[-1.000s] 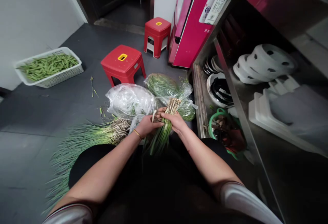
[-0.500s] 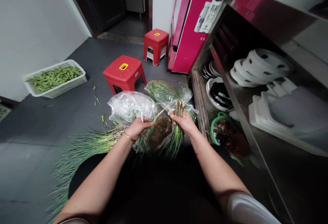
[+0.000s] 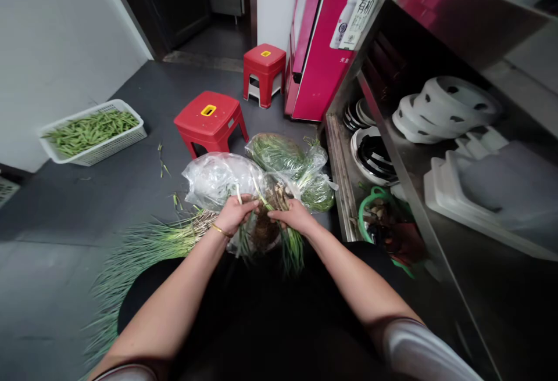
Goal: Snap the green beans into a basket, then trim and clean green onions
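My left hand (image 3: 234, 215) is closed on a scallion (image 3: 238, 193), its white end pointing up and its green leaves hanging below. My right hand (image 3: 297, 217) is wrapped round a bunch of scallions (image 3: 293, 248), roots up and leaves down, tilted toward the left hand. The two hands are close together, with a thin pale stalk between them. Below them lies a brown heap (image 3: 265, 231), partly hidden. A large pile of scallions (image 3: 150, 253) spreads on the floor to the left. Past the hands lie a clear plastic bag (image 3: 218, 175) and a bag of greens (image 3: 279, 154).
Two red stools (image 3: 208, 119) (image 3: 264, 70) stand ahead. At left is a white basket (image 3: 115, 147) of green beans. A metal shelf (image 3: 399, 163) with dishes and white containers runs along the right, a green-rimmed basket (image 3: 365, 209) low on it. A pink fridge (image 3: 316, 79) stands behind.
My right hand has moved left and slightly down, bringing the bunch nearer my left hand and tilting its root ends leftward. The left hand has barely moved and still holds its scallion.
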Motion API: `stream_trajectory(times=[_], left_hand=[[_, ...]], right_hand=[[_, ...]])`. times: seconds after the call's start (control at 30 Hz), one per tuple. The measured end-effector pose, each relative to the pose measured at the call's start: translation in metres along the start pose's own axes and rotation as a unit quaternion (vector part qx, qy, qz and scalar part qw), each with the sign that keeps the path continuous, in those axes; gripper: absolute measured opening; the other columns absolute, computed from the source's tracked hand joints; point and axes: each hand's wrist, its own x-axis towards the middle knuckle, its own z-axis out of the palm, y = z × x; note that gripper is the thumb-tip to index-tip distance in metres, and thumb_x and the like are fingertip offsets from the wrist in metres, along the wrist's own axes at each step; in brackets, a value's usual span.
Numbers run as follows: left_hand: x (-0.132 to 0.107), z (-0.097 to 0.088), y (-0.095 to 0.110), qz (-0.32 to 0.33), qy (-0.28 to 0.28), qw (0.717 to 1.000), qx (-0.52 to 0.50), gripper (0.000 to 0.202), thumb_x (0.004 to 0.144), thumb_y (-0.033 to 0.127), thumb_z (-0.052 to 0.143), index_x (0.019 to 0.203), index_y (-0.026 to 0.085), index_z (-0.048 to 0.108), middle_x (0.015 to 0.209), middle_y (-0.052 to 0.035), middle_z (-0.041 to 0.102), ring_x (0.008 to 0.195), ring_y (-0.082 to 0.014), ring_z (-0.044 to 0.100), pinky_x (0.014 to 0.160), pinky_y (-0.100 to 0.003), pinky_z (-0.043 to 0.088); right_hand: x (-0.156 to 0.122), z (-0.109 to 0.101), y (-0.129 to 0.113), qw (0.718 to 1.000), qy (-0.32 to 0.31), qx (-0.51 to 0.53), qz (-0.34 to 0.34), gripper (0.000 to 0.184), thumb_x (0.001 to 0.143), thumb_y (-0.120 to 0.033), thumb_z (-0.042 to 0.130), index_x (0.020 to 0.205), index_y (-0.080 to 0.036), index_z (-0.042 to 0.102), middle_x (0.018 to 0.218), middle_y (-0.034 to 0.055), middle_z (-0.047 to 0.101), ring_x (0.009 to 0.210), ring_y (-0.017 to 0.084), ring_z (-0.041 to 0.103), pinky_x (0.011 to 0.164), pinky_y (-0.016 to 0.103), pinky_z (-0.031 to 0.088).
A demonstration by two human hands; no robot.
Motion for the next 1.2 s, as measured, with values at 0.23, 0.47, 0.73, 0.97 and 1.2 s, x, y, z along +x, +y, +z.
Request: stream_trajectory(times=[0.23, 0.47, 0.73, 0.97, 1.2], left_hand=[[-0.001, -0.050, 0.031, 0.049, 0.129, 0.990, -0.040, 0.029, 0.052, 0.028, 0.078, 0.068, 0.009, 0.064, 0.050, 0.0014, 0.057, 0.029, 0.0010, 0.023, 0.031, -0.018, 0.009], [-0.001, -0.074, 0.039, 0.095, 0.215, 0.971, -0.045, 0.026, 0.051, 0.026, 0.075, 0.068, 0.011, 0.061, 0.049, 0.0022, 0.056, 0.031, -0.0004, 0.025, 0.032, -0.017, 0.012], [0.000, -0.039, 0.025, 0.095, 0.092, 0.974, 0.186, 0.049, 0.047, 0.035, 0.082, 0.088, 0.012, 0.071, 0.072, -0.0041, 0.066, 0.053, -0.0093, 0.049, 0.047, -0.020, 0.035], [0.001, -0.004, 0.005, 0.079, -0.010, 0.990, 0.115, 0.053, 0.074, 0.059, 0.057, 0.096, 0.012, 0.072, 0.059, -0.0018, 0.055, 0.045, -0.0085, 0.040, 0.043, -0.023, 0.031], [0.003, -0.013, -0.004, 0.097, 0.013, 0.989, 0.113, 0.037, 0.069, 0.044, 0.064, 0.086, 0.013, 0.072, 0.064, -0.0045, 0.064, 0.053, -0.0139, 0.054, 0.052, -0.026, 0.043]], right_hand=[[-0.012, -0.063, -0.011, 0.991, -0.113, -0.073, -0.004, 0.024, 0.065, -0.034, 0.073, 0.065, -0.012, 0.064, 0.058, 0.0015, 0.064, 0.039, 0.007, 0.046, 0.042, 0.021, 0.038], [-0.022, -0.097, -0.013, 0.984, -0.132, -0.122, -0.015, 0.023, 0.067, -0.035, 0.072, 0.064, -0.014, 0.064, 0.058, 0.0014, 0.064, 0.040, 0.007, 0.046, 0.041, 0.021, 0.037], [-0.018, -0.077, -0.013, 0.993, -0.077, -0.084, -0.027, 0.023, 0.064, -0.035, 0.073, 0.062, -0.014, 0.064, 0.057, 0.0019, 0.064, 0.040, 0.009, 0.047, 0.042, 0.024, 0.039], [0.000, -0.011, 0.011, 0.991, -0.133, -0.002, -0.013, 0.023, 0.062, -0.031, 0.075, 0.078, -0.017, 0.066, 0.052, -0.0040, 0.061, 0.040, 0.009, 0.049, 0.043, 0.022, 0.039], [0.004, -0.017, -0.001, 0.954, -0.061, 0.293, 0.027, 0.035, 0.062, -0.031, 0.077, 0.091, -0.014, 0.065, 0.079, 0.0055, 0.071, 0.064, 0.014, 0.065, 0.063, 0.027, 0.053]])
